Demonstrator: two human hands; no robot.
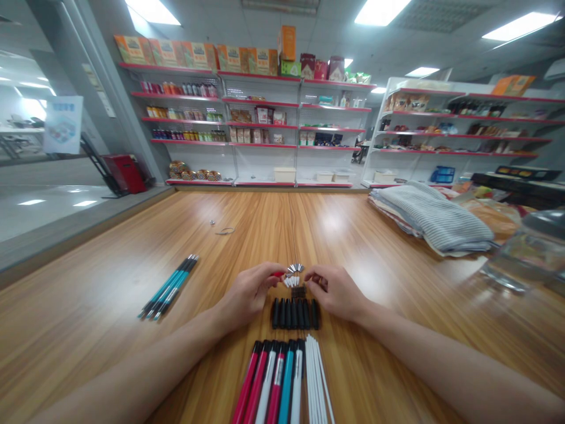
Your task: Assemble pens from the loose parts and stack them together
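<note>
My left hand (249, 290) is closed in a pinch on a small red piece, right beside a cluster of silver pen tips (295, 268) and small white parts (291, 281). My right hand (332, 288) is curled in a pinch just right of the same cluster; what its fingers hold I cannot make out. Between my hands lie small dark springs (299, 291) and a row of black pen grips (295, 313). Nearer me lie several pen barrels (273, 380) in red, white and teal, and several white refills (315, 377).
Several assembled teal pens (170, 287) lie at the left on the wooden table (132, 247). Folded striped cloths (435, 221) and a clear plastic container (529, 250) sit at the right. A small ring and wire (225, 231) lie further out. Store shelves (260, 123) stand behind.
</note>
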